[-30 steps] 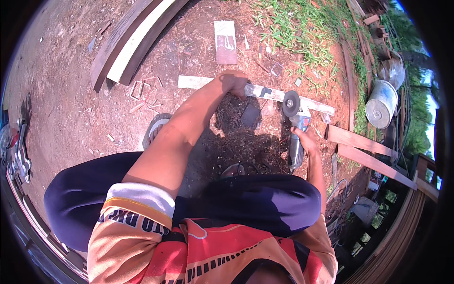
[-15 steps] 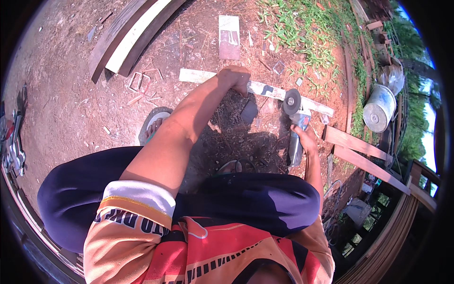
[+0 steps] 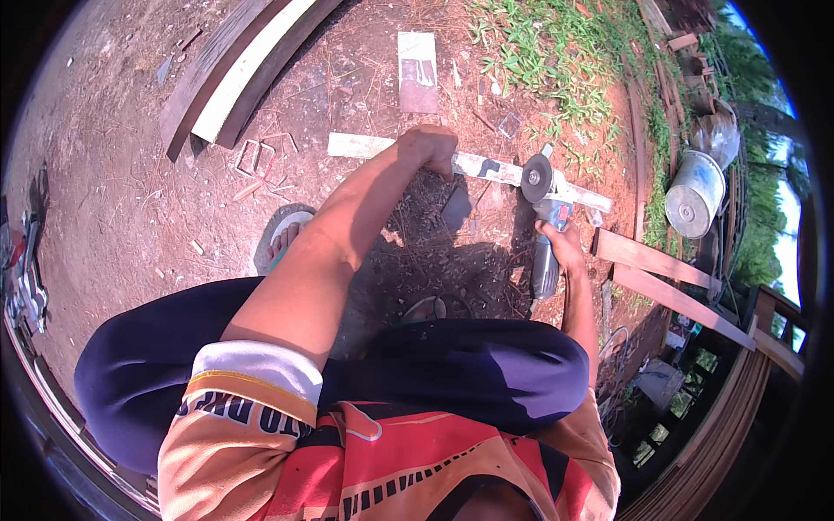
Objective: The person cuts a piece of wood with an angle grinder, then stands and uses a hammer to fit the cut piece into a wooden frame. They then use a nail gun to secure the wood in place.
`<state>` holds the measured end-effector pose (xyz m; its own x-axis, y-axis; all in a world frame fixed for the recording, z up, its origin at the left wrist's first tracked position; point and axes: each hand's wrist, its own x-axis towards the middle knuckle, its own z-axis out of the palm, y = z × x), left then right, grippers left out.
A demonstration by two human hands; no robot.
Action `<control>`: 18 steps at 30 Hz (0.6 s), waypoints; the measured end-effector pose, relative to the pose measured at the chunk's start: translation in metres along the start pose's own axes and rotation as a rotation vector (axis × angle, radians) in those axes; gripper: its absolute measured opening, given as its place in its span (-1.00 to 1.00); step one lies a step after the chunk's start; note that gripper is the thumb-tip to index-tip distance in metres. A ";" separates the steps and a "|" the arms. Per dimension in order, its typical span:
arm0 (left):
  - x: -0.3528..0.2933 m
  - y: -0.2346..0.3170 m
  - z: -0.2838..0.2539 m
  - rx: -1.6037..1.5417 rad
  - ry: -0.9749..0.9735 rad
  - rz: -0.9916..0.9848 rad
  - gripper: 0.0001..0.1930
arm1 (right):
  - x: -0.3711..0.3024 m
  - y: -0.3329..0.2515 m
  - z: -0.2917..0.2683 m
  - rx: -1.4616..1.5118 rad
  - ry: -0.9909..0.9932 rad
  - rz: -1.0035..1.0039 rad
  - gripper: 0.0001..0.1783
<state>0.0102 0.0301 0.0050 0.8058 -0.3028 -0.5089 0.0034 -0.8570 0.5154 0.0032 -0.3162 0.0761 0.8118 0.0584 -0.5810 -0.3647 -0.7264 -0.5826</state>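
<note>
A narrow, whitish wooden board [image 3: 486, 168] lies crosswise in front of me. My left hand [image 3: 429, 148] is closed over it near its middle, knuckles up; the fingertips are partly hidden. With my right hand [image 3: 563, 243] I grip an angle grinder [image 3: 546, 266], its grey and blue body pointing back toward my knee. The grinder's dark round disc [image 3: 537, 178] stands over the board's right part and overlaps it; whether it touches the wood I cannot tell. Under the board, close to my left hand, lies a dark flat piece [image 3: 456, 207].
Beyond the board lies a short part-painted plank [image 3: 418, 74]. Long beams [image 3: 228, 78] rest at far left, near thin reddish frames [image 3: 257, 156]. Reddish planks [image 3: 656, 258] stretch to the right, below a whitish bucket [image 3: 696, 195]. My sandalled foot [image 3: 287, 233] is left of the board.
The board, the left hand and the grinder keep nearly the same places. The grinder's body has shifted very slightly upward; otherwise the view has only moved a little.
</note>
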 end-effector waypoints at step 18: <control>0.000 0.035 -0.035 0.495 0.053 0.082 -0.52 | -0.111 0.049 -0.027 0.809 0.259 -0.043 -0.54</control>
<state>0.0307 0.0147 0.0469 0.8209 -0.3667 -0.4378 -0.3319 -0.9302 0.1568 -0.0923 -0.3773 0.1271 0.8754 -0.1550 -0.4580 -0.4647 -0.0083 -0.8854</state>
